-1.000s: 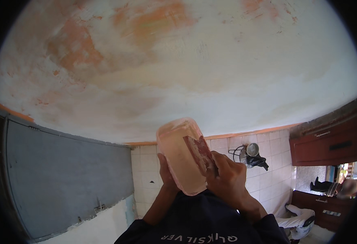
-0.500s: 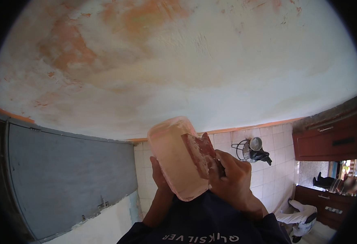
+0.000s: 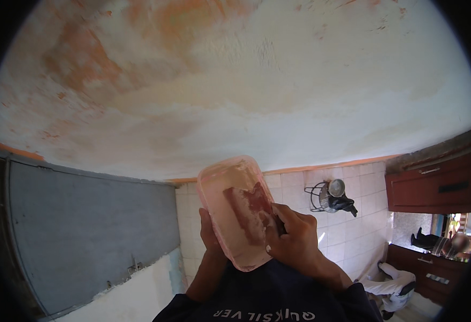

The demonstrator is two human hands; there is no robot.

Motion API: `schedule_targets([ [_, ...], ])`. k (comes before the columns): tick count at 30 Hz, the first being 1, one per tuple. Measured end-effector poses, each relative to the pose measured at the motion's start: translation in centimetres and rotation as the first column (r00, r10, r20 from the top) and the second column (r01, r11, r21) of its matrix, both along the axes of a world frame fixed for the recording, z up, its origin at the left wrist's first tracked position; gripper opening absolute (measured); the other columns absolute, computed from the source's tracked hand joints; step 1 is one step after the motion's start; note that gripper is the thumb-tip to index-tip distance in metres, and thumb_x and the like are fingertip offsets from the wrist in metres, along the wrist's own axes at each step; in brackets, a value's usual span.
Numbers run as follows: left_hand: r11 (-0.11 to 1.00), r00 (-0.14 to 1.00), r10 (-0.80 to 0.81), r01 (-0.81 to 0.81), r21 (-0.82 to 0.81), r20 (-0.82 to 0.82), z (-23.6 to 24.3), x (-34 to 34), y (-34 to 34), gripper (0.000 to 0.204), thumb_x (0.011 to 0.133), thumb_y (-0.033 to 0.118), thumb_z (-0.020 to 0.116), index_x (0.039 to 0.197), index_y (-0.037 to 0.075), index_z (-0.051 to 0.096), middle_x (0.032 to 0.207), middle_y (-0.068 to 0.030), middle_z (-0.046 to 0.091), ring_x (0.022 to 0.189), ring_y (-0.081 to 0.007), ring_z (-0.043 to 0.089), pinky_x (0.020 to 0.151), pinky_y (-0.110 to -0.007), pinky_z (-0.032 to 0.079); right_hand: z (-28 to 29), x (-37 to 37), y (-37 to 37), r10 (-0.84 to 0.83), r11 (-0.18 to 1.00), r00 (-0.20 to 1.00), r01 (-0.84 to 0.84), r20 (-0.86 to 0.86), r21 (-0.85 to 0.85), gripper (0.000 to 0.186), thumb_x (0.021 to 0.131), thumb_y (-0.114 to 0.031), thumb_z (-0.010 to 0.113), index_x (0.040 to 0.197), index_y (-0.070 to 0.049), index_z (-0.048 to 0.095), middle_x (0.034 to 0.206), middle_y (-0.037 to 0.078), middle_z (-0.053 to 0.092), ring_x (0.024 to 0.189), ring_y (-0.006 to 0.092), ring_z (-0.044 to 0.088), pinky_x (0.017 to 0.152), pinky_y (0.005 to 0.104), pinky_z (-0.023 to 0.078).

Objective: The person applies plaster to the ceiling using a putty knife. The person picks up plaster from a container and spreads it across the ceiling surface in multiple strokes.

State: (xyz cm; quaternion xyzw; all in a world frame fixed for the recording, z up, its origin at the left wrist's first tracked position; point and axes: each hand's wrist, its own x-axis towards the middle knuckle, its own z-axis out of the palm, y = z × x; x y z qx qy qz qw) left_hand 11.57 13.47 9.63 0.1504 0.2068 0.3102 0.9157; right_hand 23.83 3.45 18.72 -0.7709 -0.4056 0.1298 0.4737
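Observation:
My left hand (image 3: 209, 236) grips a pink, see-through plastic tub (image 3: 202, 185) from its left side and from below, in front of my chest. Beige paste lies inside it. Held in my right hand (image 3: 295, 232) is a flat reddish-brown putty spreader (image 3: 241, 212), smeared with pale paste. Its blade is over the tub's open top, apparently down in the paste; the exact contact cannot be made out. Ahead rises a wall (image 3: 278, 102) patched with whitish filler, with orange and brown areas at the upper left.
A grey door (image 3: 96, 231) stands at left. On the tiled floor (image 3: 294, 185) is a dark-framed stool (image 3: 316, 198) with a metal pot (image 3: 336, 187) and a black item (image 3: 344, 205). Red-brown cabinets (image 3: 402, 196) line the right. A person in pale clothes (image 3: 393, 282) is at the lower right.
My right hand has moved left with the spreader, from the tub's right edge to over its middle. The tub has shifted slightly.

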Motion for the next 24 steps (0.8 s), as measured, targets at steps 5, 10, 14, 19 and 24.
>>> schedule_targets([
  [5, 0.999, 0.997, 0.003, 0.0, -0.041, 0.072, -0.8, 0.1, 0.0, 0.062, 0.089, 0.052, 0.031, 0.127, 0.003, 0.032, 0.12, -0.0153, 0.045, 0.107, -0.0262, 0.047, 0.09, -0.038, 0.041, -0.1, -0.9, 0.1, -0.017, 1.0, 0.999, 0.017, -0.042, -0.006, 0.019, 0.07, -0.001, 0.061, 0.087, 0.006, 0.057, 0.057, 0.014, 0.057, 0.045, 0.0174, 0.057, 0.043, 0.0262, 0.042],
  [10, 1.0, 1.0, 0.019, -0.019, -0.017, 0.019, -0.3, 0.2, -0.2, 0.061, 0.089, 0.051, 0.031, 0.126, 0.003, 0.033, 0.119, -0.0151, 0.046, 0.106, -0.026, 0.047, 0.09, -0.038, 0.041, 0.0, -1.0, -0.1, -0.037, 0.999, 0.994, 0.039, -0.105, 0.017, 0.017, 0.071, -0.001, 0.062, 0.086, 0.005, 0.058, 0.055, 0.012, 0.055, 0.042, 0.0142, 0.053, 0.042, 0.0248, 0.04],
  [14, 0.998, 0.999, 0.031, -0.031, -0.049, -0.008, -0.6, -0.1, 0.1, 0.056, 0.089, 0.05, 0.03, 0.127, 0.009, 0.036, 0.121, -0.0129, 0.046, 0.107, -0.0298, 0.048, 0.09, -0.044, 0.041, -0.1, -0.9, 0.1, -0.058, 0.998, 0.986, 0.059, -0.156, -0.003, 0.016, 0.071, -0.001, 0.062, 0.085, 0.005, 0.058, 0.054, 0.01, 0.054, 0.041, 0.0118, 0.05, 0.041, 0.0239, 0.039],
  [19, 1.0, 1.0, 0.023, -0.023, 0.013, 0.0, 0.6, -0.1, 0.2, 0.057, 0.089, 0.052, 0.029, 0.129, 0.011, 0.033, 0.123, -0.0115, 0.043, 0.109, -0.0286, 0.046, 0.089, -0.043, 0.042, 1.6, -0.2, -0.8, -0.107, 0.994, 0.994, 0.107, 0.008, 0.037, 0.017, 0.07, -0.001, 0.061, 0.085, 0.004, 0.056, 0.059, 0.015, 0.057, 0.046, 0.0248, 0.058, 0.041, 0.0307, 0.044],
  [24, 1.0, 0.982, -0.001, 0.0, 0.004, 0.187, 2.0, 0.8, 0.1, 0.058, 0.089, 0.05, 0.03, 0.129, 0.009, 0.032, 0.124, -0.0122, 0.043, 0.111, -0.0277, 0.045, 0.09, -0.042, 0.041, 2.2, 0.7, -0.9, -0.044, 0.991, 0.995, 0.031, 0.092, 0.132, 0.017, 0.07, 0.0, 0.062, 0.086, 0.005, 0.057, 0.052, 0.009, 0.054, 0.038, 0.0108, 0.05, 0.038, 0.0224, 0.037],
])
